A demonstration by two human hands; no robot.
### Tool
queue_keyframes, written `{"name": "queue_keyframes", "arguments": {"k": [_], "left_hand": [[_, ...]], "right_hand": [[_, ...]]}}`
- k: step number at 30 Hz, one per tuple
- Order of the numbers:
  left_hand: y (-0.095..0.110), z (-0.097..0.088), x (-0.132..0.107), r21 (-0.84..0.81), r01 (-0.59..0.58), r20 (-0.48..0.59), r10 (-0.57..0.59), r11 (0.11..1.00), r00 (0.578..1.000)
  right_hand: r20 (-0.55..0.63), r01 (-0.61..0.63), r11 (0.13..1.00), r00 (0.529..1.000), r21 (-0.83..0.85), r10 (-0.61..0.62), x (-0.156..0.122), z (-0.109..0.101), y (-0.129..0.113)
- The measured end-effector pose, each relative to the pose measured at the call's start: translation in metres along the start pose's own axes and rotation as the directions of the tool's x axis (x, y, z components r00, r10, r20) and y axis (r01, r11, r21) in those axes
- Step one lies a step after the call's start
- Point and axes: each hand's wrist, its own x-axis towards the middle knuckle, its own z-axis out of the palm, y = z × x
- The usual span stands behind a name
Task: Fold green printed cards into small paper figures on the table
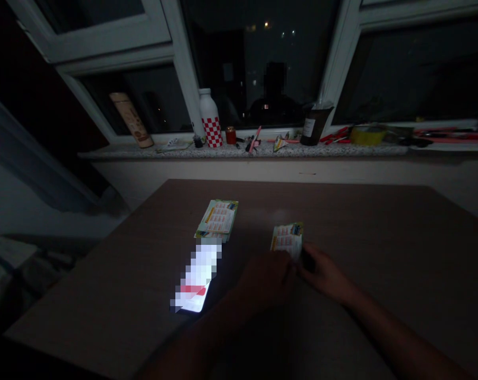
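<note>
A small printed card (287,237), with red and yellow print on a pale ground, is in front of me above the brown table. My left hand (266,277) is closed at its lower edge and covers its bottom part; the fingertips are in shadow. On the card's lower right side, my right hand (324,272) grips it, thumb and fingers close together. A loose stack of similar cards (218,217) lies farther left on the table. Just below that stack is a phone (197,277) with a bright, blurred-out screen; neither hand touches it.
The brown table (361,221) reaches to the wall under a window. On the stone sill (163,153) stand a tan tumbler (131,120), a white bottle with red checks (211,121), a small red jar (231,135) and a dark pouch (315,125). The room is dim.
</note>
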Motion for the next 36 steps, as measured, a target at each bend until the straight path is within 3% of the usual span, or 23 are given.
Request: {"name": "queue_keyframes", "arguments": {"k": [2, 5, 15, 19, 22, 26, 31, 36], "left_hand": [[0.0, 0.001, -0.004, -0.138, -0.046, -0.009, 0.045, 0.989, 0.999], [-0.002, 0.0, -0.008, -0.321, -0.034, -0.042, 0.022, 0.947, 0.999], [-0.013, 0.001, -0.007, -0.65, 0.065, -0.127, -0.193, 0.757, 0.973], [-0.016, 0.002, -0.005, -0.74, 0.127, -0.143, -0.339, 0.66, 0.93], [-0.02, 0.004, -0.004, -0.792, 0.155, -0.109, -0.387, 0.59, 0.916], [-0.022, 0.006, -0.002, -0.86, 0.139, -0.023, -0.309, 0.491, 0.951], [-0.02, 0.007, -0.002, -0.832, 0.191, 0.011, -0.33, 0.521, 0.944], [-0.019, 0.006, -0.001, -0.8, 0.23, 0.016, -0.362, 0.555, 0.932]], "right_hand": [[0.033, -0.032, 0.996, 0.999, 0.089, 0.029, -0.002, -0.001, -0.003], [0.049, -0.056, 0.976, 0.998, 0.212, 0.047, -0.005, -0.004, -0.008], [0.076, -0.153, 0.861, 0.988, 0.485, 0.133, -0.012, -0.006, -0.024], [0.083, -0.188, 0.826, 0.982, 0.531, 0.171, -0.014, -0.004, -0.024], [0.111, -0.202, 0.783, 0.979, 0.588, 0.17, -0.014, -0.004, -0.026], [0.156, -0.223, 0.755, 0.975, 0.616, 0.16, -0.015, -0.003, -0.031], [0.169, -0.239, 0.741, 0.971, 0.628, 0.169, -0.014, -0.002, -0.037], [0.117, -0.229, 0.664, 0.971, 0.712, 0.21, -0.011, -0.001, -0.032]]}}
